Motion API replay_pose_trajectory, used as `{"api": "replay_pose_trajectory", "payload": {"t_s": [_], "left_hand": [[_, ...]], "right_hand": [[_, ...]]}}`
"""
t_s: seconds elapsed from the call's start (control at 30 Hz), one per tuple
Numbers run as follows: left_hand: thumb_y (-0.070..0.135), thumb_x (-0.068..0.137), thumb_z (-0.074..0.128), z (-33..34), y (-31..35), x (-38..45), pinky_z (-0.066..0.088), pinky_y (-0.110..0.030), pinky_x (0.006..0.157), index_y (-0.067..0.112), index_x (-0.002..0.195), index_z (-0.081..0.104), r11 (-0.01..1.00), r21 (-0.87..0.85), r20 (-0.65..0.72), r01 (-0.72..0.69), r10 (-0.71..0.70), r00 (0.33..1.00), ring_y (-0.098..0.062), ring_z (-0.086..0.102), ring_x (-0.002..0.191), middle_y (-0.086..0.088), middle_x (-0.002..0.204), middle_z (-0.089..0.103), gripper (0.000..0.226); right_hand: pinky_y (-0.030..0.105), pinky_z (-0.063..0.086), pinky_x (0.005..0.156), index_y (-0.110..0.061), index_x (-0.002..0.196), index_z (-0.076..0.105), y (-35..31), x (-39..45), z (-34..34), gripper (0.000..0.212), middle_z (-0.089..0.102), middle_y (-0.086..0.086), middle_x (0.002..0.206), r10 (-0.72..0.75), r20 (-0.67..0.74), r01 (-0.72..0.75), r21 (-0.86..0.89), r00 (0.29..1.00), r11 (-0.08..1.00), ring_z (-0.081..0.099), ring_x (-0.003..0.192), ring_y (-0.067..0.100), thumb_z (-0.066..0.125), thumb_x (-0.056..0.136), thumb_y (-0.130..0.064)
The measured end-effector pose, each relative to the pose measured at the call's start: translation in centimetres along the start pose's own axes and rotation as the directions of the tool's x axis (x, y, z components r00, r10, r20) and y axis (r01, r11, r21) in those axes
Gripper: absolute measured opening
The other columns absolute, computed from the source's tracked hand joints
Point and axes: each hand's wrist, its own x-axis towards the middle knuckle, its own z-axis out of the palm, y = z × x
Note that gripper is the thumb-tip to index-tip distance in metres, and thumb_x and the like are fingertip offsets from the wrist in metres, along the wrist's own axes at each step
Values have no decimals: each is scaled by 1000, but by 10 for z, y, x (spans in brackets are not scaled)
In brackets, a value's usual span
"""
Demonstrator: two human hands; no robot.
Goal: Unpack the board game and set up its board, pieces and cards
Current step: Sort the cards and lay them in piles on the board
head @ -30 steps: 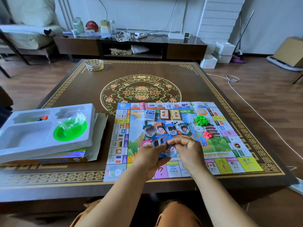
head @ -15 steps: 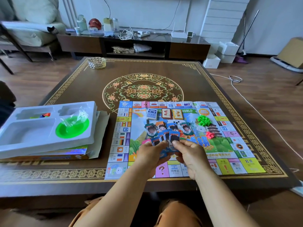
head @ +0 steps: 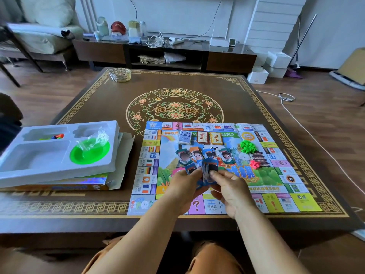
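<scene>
Across the ornate brown table our game board lies flat at five o'clock, long axis left-right. At nine o'clock, a white tray holds a green dish. Our left hand and right hand pinch paper bills above the board's near edge.

Table: dark wood, gold border.
Ashtray: far left corner.
Cabinet: behind, cluttered.
Cable: across floor, right.
</scene>
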Motion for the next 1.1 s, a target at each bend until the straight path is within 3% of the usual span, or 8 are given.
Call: {"api": "replay_pose_trajectory", "payload": {"t_s": [0.13,0.23,0.57,0.73,0.9,1.1], "left_hand": [[0,98,35,1,3,-3,59,-27,72,3,100,57,1000,-23,34,3,-2,999,-25,66,88,-19,102,65,22],[5,99,40,0,4,-4,59,-23,61,7,89,57,1000,15,22,-10,10,1000,-21,65,79,-13,92,64,20],[13,95,54,-2,1,-2,58,-24,62,13,86,65,995,92,9,-33,33,999,-19,68,75,-10,88,69,14],[11,92,57,-3,-1,1,57,-23,57,8,86,62,993,114,-32,-1,4,999,-21,66,74,-15,91,66,8],[13,86,67,-6,-2,4,55,-22,52,6,92,62,995,96,-88,24,-15,996,-19,68,69,-15,89,69,10],[9,87,65,-7,-4,7,56,-23,56,10,83,61,991,130,-132,21,-4,991,-17,65,68,-12,84,67,6]], "right_hand": [[26,47,52,-18,78,64,-1,3,-3,9,66,3,76,1,-49,0,6,999,1000,59,63,14,71,84,-16],[25,47,52,-17,80,66,-1,2,-4,6,66,2,76,-6,-36,5,-24,999,1000,59,62,14,72,83,-16],[23,44,54,-16,79,62,-4,0,-4,10,65,5,74,65,66,-69,60,996,996,58,64,13,67,84,-9],[15,42,41,-11,90,66,-4,0,-3,9,65,7,75,132,160,-157,153,978,976,56,61,12,60,89,-5],[15,44,43,-14,86,66,-5,2,-9,10,66,-3,59,116,133,-141,200,984,970,56,57,10,60,89,-6],[21,45,50,-14,79,62,-2,1,-10,11,63,4,71,86,125,-98,97,988,990,57,62,13,65,85,-5]]}}
